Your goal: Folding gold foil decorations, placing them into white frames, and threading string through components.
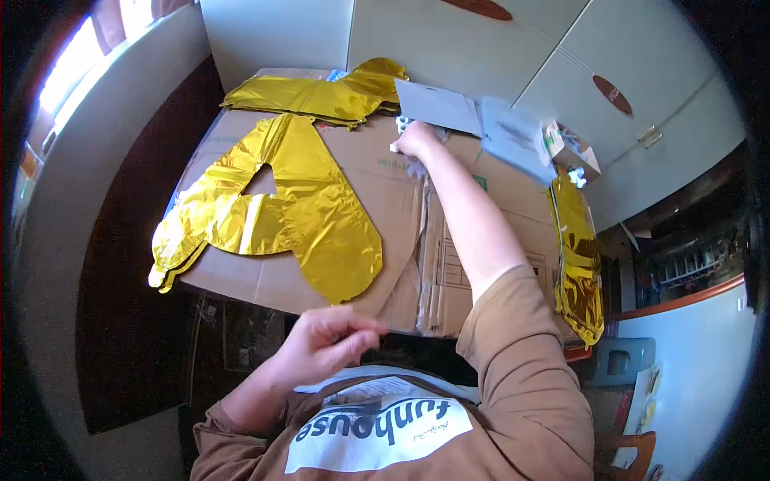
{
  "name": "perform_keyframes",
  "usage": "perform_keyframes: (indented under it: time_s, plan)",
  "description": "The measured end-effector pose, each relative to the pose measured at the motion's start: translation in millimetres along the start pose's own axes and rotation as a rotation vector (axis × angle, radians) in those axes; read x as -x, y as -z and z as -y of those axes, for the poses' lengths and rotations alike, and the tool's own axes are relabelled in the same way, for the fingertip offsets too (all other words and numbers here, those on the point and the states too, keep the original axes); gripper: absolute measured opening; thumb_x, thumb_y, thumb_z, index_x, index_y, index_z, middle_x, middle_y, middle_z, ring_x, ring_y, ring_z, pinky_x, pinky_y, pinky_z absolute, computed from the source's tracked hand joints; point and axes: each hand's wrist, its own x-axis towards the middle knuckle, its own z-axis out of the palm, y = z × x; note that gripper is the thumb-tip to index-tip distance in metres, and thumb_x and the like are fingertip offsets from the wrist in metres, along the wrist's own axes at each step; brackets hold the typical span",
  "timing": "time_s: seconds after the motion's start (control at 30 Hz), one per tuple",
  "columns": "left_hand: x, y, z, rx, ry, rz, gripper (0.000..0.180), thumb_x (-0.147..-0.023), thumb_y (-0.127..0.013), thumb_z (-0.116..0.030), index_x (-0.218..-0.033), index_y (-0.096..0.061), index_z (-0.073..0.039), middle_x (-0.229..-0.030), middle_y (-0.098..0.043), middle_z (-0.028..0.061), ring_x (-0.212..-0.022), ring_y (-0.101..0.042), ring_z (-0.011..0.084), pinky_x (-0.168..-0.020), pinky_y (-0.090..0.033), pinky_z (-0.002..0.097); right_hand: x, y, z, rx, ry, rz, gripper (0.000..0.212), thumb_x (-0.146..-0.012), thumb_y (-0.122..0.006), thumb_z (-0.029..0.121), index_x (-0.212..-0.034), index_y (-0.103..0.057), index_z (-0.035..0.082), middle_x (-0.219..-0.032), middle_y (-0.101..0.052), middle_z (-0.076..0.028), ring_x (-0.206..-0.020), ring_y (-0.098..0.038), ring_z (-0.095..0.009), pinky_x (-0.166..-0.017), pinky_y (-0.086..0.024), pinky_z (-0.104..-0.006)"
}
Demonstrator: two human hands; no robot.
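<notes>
Pale cabinets (pixel 449 44) along the far side, then a spread of cardboard (pixel 521 196) with the gold A-shaped foil (pixel 325 208) flat on its left half, one tip seemingly past the near left edge, so could slip off or crease from one careless tug. Also got folded gold foil (pixel 313 98) far left, a gold foil bundle (pixel 579 264) on the right, plus a grey panel (pixel 445 110) and small box (pixel 588 163) cluttering the far side, kinda blocking any longer reach. Right hand (pixel 418 141) by tiny white pieces (pixel 403 123), fingers curled together, can't tell on what; left hand (pixel 325 345) near, fingers bent, thumb tip close, can't tell if touching.
</notes>
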Motion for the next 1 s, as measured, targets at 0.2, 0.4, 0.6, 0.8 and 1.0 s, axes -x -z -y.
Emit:
perform_keyframes:
  time_s: [0.2, 0.4, 0.6, 0.8, 1.0]
  plan:
    - [18, 8, 18, -0.139, 0.048, 0.034, 0.019, -0.091, -0.059, -0.014, -0.104, -0.067, -0.001, -0.077, -0.065, 0.0012, -0.066, -0.056, 0.0051, -0.060, -0.046, 0.0204, 3, 3, 8, -0.188, -0.060, -0.023, 0.028, -0.072, -0.070, 0.035, -0.079, -0.072, 0.008, -0.081, -0.069, -0.013, -0.083, -0.067, -0.027, -0.075, -0.051, -0.0362]
    - [32, 6, 29, -0.099, 0.189, 0.025, 0.020, -0.092, -0.058, -0.011, -0.107, -0.064, 0.000, -0.081, -0.066, 0.0028, -0.072, -0.057, 0.0050, -0.065, -0.047, 0.0213, 87, 36, -36, -0.192, 0.255, -0.260, 0.024, -0.078, -0.060, 0.035, -0.086, -0.072, 0.016, -0.090, -0.068, -0.010, -0.079, -0.065, -0.031, -0.073, -0.051, -0.0424]
    - [60, 21, 103, -0.694, 0.145, -0.127, 0.019, -0.087, -0.063, -0.011, -0.100, -0.067, 0.002, -0.088, -0.064, 0.0120, -0.084, -0.061, 0.0167, -0.075, -0.049, 0.0298, 371, 77, -21, -0.623, 0.607, 0.224, 0.008, -0.076, -0.070, 0.010, -0.076, -0.067, 0.002, -0.073, -0.062, -0.007, -0.067, -0.057, -0.016, -0.061, -0.044, -0.0282]
    - [55, 8, 160, -0.849, 0.065, -0.030, 0.020, -0.080, -0.065, -0.014, -0.095, -0.069, -0.001, -0.085, -0.064, 0.0187, -0.076, -0.064, 0.0310, -0.069, -0.051, 0.0367, 464, -63, -68, -0.591, 0.090, 0.446, 0.017, -0.078, -0.067, 0.020, -0.082, -0.068, 0.003, -0.082, -0.065, -0.014, -0.076, -0.064, -0.027, -0.070, -0.050, -0.0366]
    - [55, 6, 189, -0.986, -0.035, 0.099, 0.020, -0.076, -0.066, -0.016, -0.089, -0.070, -0.002, -0.084, -0.064, 0.0189, -0.078, -0.064, 0.0323, -0.070, -0.051, 0.0379, 454, -117, -67, -0.607, 0.191, 0.523, 0.022, -0.077, -0.068, 0.022, -0.087, -0.069, 0.003, -0.085, -0.068, -0.015, -0.079, -0.066, -0.027, -0.072, -0.051, -0.0360]
